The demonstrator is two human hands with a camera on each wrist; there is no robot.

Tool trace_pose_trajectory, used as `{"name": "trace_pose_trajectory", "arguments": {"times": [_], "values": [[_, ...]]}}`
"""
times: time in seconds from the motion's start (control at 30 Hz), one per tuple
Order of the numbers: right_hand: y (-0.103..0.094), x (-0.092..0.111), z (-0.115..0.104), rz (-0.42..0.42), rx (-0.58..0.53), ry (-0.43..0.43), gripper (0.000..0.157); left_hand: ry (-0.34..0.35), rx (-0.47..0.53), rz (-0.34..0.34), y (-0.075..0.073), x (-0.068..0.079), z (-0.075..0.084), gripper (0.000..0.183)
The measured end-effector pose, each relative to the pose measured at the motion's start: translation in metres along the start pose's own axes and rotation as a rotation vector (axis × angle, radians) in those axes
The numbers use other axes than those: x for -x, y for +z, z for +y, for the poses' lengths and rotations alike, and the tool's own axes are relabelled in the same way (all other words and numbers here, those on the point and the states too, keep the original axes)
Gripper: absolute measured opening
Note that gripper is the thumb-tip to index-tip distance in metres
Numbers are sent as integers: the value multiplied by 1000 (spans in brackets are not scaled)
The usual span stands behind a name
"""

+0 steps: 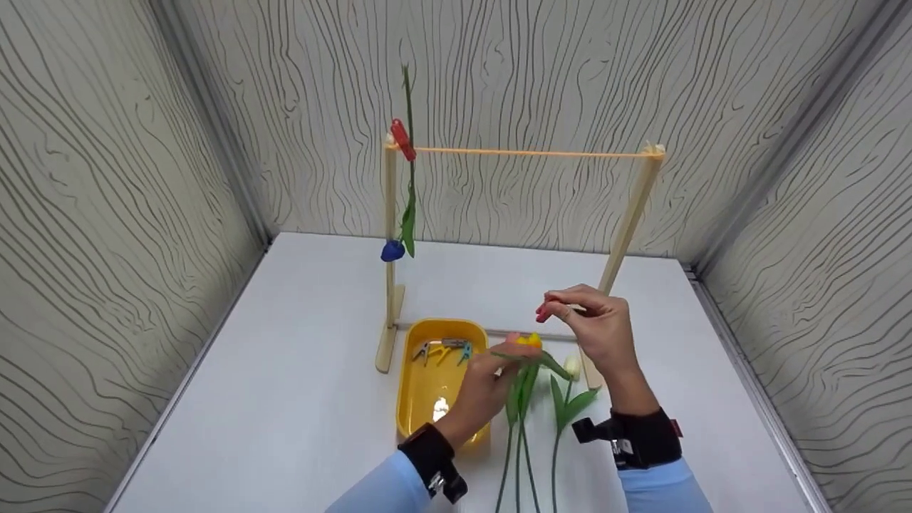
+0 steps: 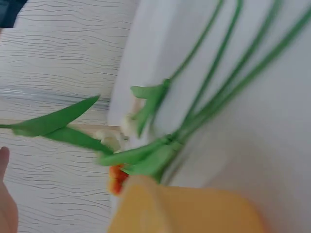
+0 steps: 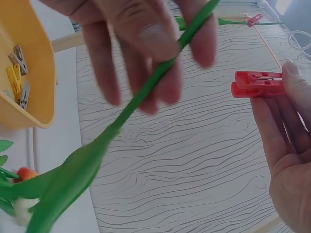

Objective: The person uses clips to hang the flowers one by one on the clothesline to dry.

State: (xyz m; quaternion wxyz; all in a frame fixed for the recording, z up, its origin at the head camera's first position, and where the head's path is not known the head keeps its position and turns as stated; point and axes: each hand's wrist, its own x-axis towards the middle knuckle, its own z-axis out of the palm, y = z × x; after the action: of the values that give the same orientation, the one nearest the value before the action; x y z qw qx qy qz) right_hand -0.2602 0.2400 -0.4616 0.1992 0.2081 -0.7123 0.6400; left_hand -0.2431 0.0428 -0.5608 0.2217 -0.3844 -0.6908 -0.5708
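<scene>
My left hand (image 1: 484, 392) pinches the green stem (image 3: 150, 85) of an artificial tulip between thumb and fingers. A leaf (image 3: 75, 179) spreads below that grip; I cannot tell which bloom belongs to this stem. To the right, my right hand (image 1: 605, 331) holds a red clothespin (image 3: 257, 84) by one end, apart from the stem. Beneath the hands, several tulips lie on the table, including a white one (image 1: 572, 367) and a yellow one (image 1: 534, 340). A blue tulip (image 1: 392, 251) hangs head down from the orange string (image 1: 527, 152), held by another red clothespin (image 1: 402, 140).
A yellow basin (image 1: 405, 388) containing several clothespins (image 1: 443, 349) stands left of the tulips. Behind it rises a wooden frame, with a left post (image 1: 390, 214) and a right post (image 1: 630, 214) carrying the string. Wood-patterned panels (image 1: 527, 71) surround the white table (image 1: 285, 399).
</scene>
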Motion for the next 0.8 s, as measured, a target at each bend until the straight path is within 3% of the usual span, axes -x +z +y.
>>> {"name": "trace_pose_trajectory", "arguments": {"times": [0.13, 0.3, 0.4, 0.6, 0.8], "values": [[-2, -3, -5, 88, 18, -33, 17, 53, 63, 196, -16, -24, 8, 22], [-3, -5, -8, 121, 38, -15, 17, 59, 131, 340, -48, -60, 13, 26], [-2, -8, -10, 121, 43, -8, 17, -10, 164, 400, -68, -80, 16, 27], [6, -18, -17, 107, 39, -18, 17, -271, 274, 486, -98, -114, 22, 25], [16, -34, -27, 98, -17, -34, 17, -316, 314, 519, -110, -139, 21, 22]]}}
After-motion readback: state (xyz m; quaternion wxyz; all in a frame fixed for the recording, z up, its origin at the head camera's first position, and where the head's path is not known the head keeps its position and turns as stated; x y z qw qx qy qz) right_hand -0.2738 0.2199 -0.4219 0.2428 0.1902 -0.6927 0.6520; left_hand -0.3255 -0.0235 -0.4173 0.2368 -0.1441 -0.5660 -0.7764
